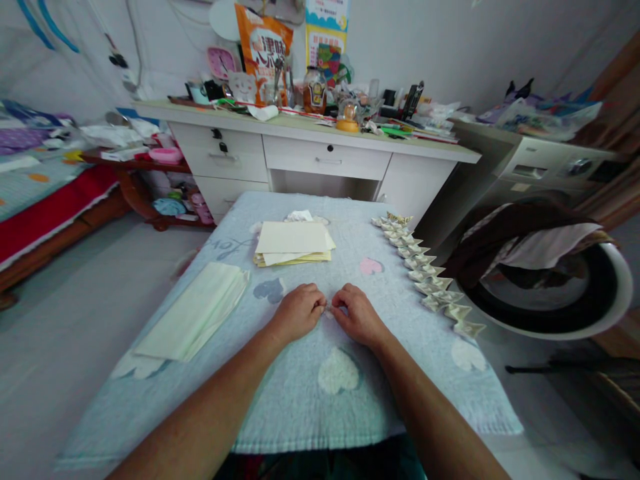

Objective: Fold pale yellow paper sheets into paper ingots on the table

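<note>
Both hands meet over the middle of the cloth-covered table (pixel 290 407). My left hand (pixel 300 310) is closed in a pinch, with thumb and fingertips on a small whitish piece of paper (pixel 329 311). From the other side my right hand (pixel 357 313) pinches the same piece, its fingers curled. Most of that paper is hidden by the fingers, so its shape is unclear. Beyond the hands lies a stack of cream and yellow paper sheets (pixel 293 240). Long pale green sheets (pixel 193 310) lie to the left. Along the right edge runs a row of folded paper pieces (pixel 425 272).
A crumpled white tissue (pixel 299 216) sits behind the paper stack. Past the table stands a white desk (pixel 327 160) crowded with a jar (pixel 315 92), an orange snack bag (pixel 264 50) and a pink clock (pixel 221 63). At right is a washing machine (pixel 550 160) with its door open.
</note>
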A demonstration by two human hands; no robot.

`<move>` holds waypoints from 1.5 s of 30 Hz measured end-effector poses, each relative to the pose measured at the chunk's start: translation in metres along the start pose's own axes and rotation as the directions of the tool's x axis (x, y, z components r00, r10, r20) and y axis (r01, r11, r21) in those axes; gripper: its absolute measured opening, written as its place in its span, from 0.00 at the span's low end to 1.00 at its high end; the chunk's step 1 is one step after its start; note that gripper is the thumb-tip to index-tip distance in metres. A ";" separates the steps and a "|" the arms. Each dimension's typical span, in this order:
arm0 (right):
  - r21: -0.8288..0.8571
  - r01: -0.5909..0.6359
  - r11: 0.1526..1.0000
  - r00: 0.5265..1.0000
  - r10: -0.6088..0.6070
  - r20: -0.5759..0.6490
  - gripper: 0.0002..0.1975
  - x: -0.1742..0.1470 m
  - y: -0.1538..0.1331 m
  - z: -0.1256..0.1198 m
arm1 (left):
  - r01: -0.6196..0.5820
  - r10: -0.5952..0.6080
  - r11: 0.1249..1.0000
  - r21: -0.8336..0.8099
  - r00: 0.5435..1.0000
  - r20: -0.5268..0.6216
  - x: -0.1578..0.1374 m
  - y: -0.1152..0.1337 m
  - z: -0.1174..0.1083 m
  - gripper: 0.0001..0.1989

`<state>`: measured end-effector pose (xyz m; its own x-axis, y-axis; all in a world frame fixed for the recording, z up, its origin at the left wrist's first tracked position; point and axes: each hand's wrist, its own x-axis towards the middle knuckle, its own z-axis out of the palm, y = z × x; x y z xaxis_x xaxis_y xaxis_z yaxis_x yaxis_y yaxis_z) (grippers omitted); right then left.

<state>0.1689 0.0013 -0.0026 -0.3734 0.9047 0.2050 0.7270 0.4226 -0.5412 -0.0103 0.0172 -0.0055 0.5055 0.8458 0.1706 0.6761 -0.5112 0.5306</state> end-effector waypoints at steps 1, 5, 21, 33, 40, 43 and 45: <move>-0.007 0.000 1.000 1.000 0.000 0.010 0.02 0.000 0.000 0.000 | 0.006 -0.006 1.000 0.001 1.000 0.001 0.000 0.000 0.000 0.07; -0.055 -0.027 0.998 0.998 0.030 0.050 0.04 0.001 -0.003 -0.002 | 0.022 -0.022 1.000 0.004 1.000 -0.005 0.000 0.002 0.000 0.07; -0.200 -0.043 0.979 0.989 0.070 0.127 0.07 0.005 -0.007 -0.003 | 0.088 -0.102 0.984 -0.157 0.991 -0.086 -0.003 0.000 -0.004 0.10; -0.119 -0.066 0.991 0.992 0.077 0.095 0.03 0.001 -0.002 -0.009 | 0.085 -0.087 0.995 -0.053 0.995 -0.048 0.000 0.001 0.004 0.06; -0.102 -0.097 0.990 0.989 0.107 0.100 0.05 -0.001 0.000 -0.012 | 0.100 -0.100 0.995 -0.017 0.994 -0.050 0.002 0.003 0.004 0.06; -0.140 -0.109 0.984 0.988 0.123 0.096 0.06 0.001 -0.003 -0.011 | 0.112 -0.112 0.994 -0.007 0.992 -0.057 0.002 0.005 0.004 0.06; -0.178 -0.118 0.977 0.986 0.136 0.092 0.06 0.002 -0.004 -0.010 | 0.116 -0.116 0.993 -0.004 0.991 -0.062 0.002 0.006 0.004 0.06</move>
<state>0.1705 0.0013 0.0080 -0.3221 0.9452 0.0538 0.8567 0.3152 -0.4082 -0.0027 0.0156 -0.0056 0.3896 0.9072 0.1590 0.7281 -0.4091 0.5500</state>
